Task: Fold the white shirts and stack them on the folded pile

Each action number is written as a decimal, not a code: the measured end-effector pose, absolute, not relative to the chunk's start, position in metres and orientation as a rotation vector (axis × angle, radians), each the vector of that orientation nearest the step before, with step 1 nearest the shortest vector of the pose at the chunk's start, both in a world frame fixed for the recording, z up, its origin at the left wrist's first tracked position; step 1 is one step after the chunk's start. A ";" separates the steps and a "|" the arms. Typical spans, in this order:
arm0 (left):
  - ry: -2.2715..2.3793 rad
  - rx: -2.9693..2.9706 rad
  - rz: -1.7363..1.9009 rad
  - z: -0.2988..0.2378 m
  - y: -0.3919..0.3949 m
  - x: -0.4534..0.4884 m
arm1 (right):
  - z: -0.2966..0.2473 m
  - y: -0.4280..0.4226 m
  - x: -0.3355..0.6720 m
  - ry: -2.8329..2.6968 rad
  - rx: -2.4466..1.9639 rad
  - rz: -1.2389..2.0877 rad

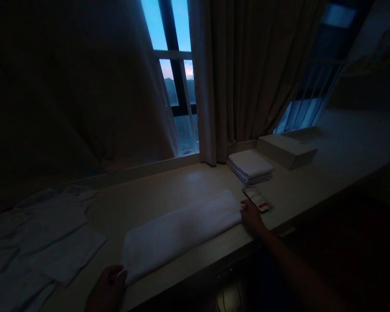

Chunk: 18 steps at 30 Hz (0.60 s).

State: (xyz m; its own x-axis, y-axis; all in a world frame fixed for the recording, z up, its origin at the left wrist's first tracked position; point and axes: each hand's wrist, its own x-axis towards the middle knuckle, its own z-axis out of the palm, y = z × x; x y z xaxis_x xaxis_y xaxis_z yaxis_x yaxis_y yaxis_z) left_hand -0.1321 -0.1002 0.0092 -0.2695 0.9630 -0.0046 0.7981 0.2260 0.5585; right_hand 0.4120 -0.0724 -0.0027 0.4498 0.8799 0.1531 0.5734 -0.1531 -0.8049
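Note:
A long white cloth [182, 232], folded into a narrow strip, lies across the pale counter [156, 195] in a dim room. My left hand [107, 288] pinches its near-left end at the counter's front edge. My right hand [251, 216] holds the strip's right end, fingers curled on the fabric. A small flat card-like object [258, 200] lies just beyond my right hand.
A stack of folded white cloths [250, 167] sits at the back by the curtain [247, 73], with a flat box [287, 151] to its right. Loose unfolded white cloths [35, 242] are spread at the left. A window [175, 65] shows dusk light.

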 end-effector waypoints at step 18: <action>2.204 1.641 0.564 0.012 -0.102 -0.125 | 0.017 -0.059 0.397 -1.354 -2.323 0.337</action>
